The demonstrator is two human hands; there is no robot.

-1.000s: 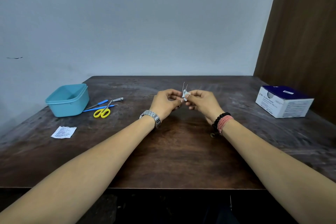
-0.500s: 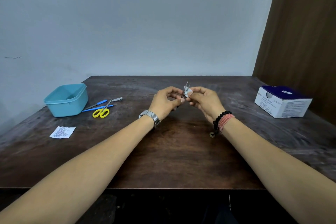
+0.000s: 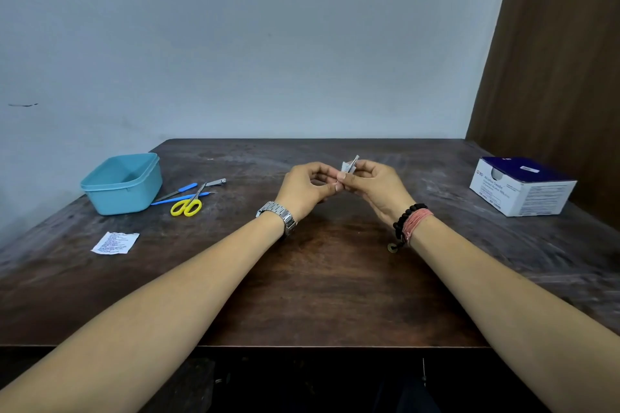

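Table (image 3: 335, 295) under both forearms. White-and-blue box (image 3: 523, 191) sits well right of the right hand (image 3: 375, 188). Blue tub (image 3: 122, 183) sits well left of the left hand (image 3: 307, 188). Yellow scissors (image 3: 188, 206), two blue-handled tools (image 3: 179, 198) and a clipper (image 3: 216, 182) lie between tub and left hand. Printed sachet (image 3: 114, 242) lies flat, left of the left forearm. Nothing stands between the hands.

Hands meet above mid-table, fingertips touching. Left thumb and forefinger pinch the low end of a thin metal tool (image 3: 353, 163). Right fingers pinch a white wipe (image 3: 345, 166) against it. The tool tip pokes up, tilted right, above the right fingers.

The table's near edge runs under the forearms and its far edge meets the wall beyond the hands. Room to move lies below the hands and sideways as far as the scissors and box.
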